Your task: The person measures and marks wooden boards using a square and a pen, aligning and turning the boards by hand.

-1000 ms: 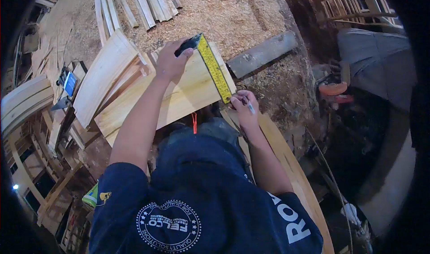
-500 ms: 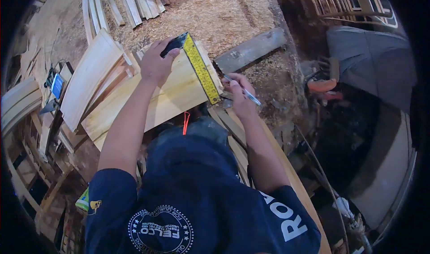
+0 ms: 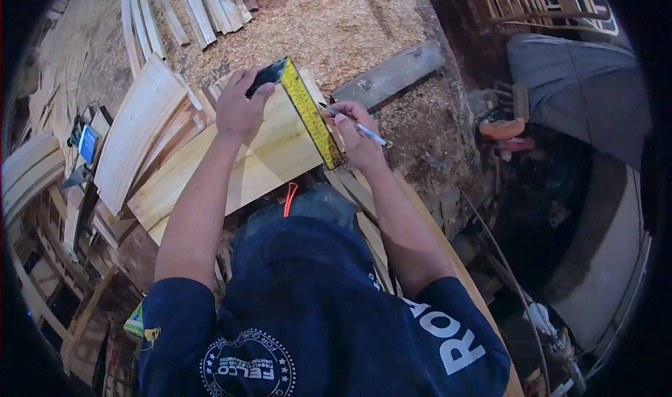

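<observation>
A pale wooden board [image 3: 224, 176] lies at a slant in front of my body. Across its right end rests a try square with a yellow marked blade [image 3: 308, 110] and a dark stock [image 3: 273, 74]. My left hand [image 3: 240, 107] is closed around the stock, thumb toward the blade, pressing it against the board's far edge. To the right of the blade, my right hand [image 3: 358, 137] grips a slim pen [image 3: 369, 132]. Its dark tip points at the blade's right edge; whether it touches the wood I cannot tell.
Curved boards [image 3: 140, 124] are stacked at the left, near a small blue-faced object [image 3: 87, 144]. Long wood strips [image 3: 199, 9] lie at the far side on sawdust. A grey plank [image 3: 392, 74] sits beyond my right hand. Grey cloth [image 3: 574, 82] and an orange object [image 3: 502, 129] are farther right.
My right hand has moved left with the pen, bringing the tip close to the yellow blade. My left hand still holds the square on the board; the view has shifted slightly.
</observation>
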{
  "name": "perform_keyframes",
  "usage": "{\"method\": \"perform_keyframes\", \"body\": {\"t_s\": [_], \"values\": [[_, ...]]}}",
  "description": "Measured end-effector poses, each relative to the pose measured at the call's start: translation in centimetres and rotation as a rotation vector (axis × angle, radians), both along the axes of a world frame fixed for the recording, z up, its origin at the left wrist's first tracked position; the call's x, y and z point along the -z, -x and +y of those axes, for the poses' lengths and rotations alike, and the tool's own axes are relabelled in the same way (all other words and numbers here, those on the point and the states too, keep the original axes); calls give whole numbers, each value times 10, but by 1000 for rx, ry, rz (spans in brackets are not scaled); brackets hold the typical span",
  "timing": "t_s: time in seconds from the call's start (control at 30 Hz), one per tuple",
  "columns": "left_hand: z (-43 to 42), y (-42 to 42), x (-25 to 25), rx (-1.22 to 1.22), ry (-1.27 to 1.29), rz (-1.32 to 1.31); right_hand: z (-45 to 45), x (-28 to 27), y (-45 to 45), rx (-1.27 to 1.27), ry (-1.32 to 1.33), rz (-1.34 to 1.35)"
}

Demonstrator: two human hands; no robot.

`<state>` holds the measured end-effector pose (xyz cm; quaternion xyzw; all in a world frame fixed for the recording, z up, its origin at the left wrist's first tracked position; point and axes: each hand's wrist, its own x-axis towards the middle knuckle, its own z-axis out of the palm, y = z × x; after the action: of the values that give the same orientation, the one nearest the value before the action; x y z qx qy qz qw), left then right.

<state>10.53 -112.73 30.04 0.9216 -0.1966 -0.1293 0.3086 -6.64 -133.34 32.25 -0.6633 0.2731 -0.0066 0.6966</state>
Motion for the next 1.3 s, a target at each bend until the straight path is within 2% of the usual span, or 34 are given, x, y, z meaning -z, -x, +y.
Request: {"method": "perform_keyframes", "body": {"t_s": [0.4, 0.6, 0.8, 0.9, 1.0, 1.1, 1.2, 1.3], "values": [[-3, 3, -8, 14, -26, -66, -4, 7, -3, 18, -24, 12], [0, 3, -6, 40, -56, -129, -5, -9, -46, -139, 252, -64], [-2, 2, -12, 3, -55, -24, -4, -2, -71, -224, 254, -110], [-1, 2, -6, 5, -58, -40, -9, -12, -61, -291, 328, -99], [0, 1, 0, 9, -59, -38, -16, -11, -27, -391, 560, -71], [-1, 3, -3, 0, -57, -36, -23, -34, 17, -505, 513, 37], [0, 3, -7, 1, -41, -44, -25, -29, 69, -455, 548, -68], [-1, 4, -12, 5, -43, -35, -22, -44, 77, -458, 535, -13]]}}
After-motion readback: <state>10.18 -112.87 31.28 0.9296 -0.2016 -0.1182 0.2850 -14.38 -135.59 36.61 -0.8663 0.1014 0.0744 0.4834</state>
